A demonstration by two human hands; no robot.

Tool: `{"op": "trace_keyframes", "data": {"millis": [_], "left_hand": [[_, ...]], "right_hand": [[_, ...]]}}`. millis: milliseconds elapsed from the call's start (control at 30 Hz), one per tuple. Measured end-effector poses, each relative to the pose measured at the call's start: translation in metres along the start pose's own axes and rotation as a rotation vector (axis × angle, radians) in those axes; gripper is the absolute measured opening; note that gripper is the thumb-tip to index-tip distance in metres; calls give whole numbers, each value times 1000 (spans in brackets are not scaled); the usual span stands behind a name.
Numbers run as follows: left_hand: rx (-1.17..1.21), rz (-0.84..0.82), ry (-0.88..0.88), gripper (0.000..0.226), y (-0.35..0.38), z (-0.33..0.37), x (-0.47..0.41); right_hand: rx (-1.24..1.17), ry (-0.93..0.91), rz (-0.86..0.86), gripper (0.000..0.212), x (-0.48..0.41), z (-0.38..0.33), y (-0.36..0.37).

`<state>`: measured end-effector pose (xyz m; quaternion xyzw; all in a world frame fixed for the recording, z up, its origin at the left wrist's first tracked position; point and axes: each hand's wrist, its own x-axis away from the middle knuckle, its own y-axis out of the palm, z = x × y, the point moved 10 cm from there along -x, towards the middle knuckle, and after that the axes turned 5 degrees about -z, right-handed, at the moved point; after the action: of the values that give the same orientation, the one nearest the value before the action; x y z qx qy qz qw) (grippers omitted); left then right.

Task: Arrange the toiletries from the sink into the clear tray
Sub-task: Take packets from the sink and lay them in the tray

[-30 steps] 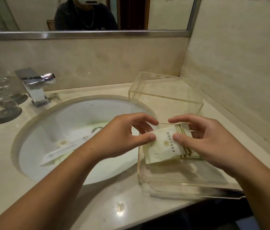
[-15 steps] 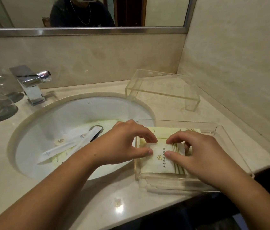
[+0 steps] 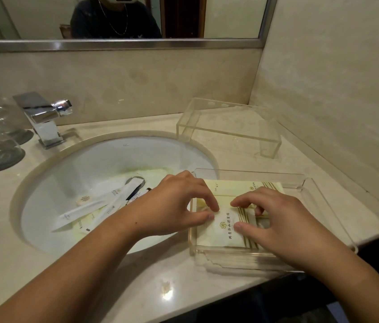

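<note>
- The left hand (image 3: 179,206) and right hand (image 3: 277,220) both hold one pale packet (image 3: 223,231) low inside the tray (image 3: 265,174), at its near-left part.
- Left thumb and forefinger are narrowed to a pinch on the packet's left upper edge. The right thumb presses on its face, with the forefinger curled over the top edge.
- The packet lies over a larger packet (image 3: 237,186) that reaches the tray's far wall. Whether it rests fully flat on it, I cannot tell.
- To do this well, I would judge: square the packet's edges to the tray's near and left walls, press it flat, then let go with both hands together so it does not slide.
- Keep it towards the tray's left, leaving the right part free.
- More remains: long white sachets (image 3: 90,205) and flat packets lie in the sink (image 3: 118,157), left of the tray.
</note>
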<state>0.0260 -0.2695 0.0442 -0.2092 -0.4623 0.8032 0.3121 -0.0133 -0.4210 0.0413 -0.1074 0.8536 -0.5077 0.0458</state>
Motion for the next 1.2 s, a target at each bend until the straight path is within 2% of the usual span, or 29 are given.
{"op": "trace_keyframes", "data": {"millis": [133, 800, 1000, 1200], "left_hand": [[-9, -3, -4, 18, 1, -1, 0], [18, 5, 1, 21, 1, -2, 1], [-63, 113, 10, 23, -22, 0, 4], [-181, 201, -51, 24, -63, -23, 31]], "right_hand": [[-16, 0, 7, 26, 0, 1, 1], [-51, 8, -4, 30, -3, 2, -1], [-6, -37, 92, 28, -11, -17, -22], [58, -146, 88, 30, -33, -72, -20]]}}
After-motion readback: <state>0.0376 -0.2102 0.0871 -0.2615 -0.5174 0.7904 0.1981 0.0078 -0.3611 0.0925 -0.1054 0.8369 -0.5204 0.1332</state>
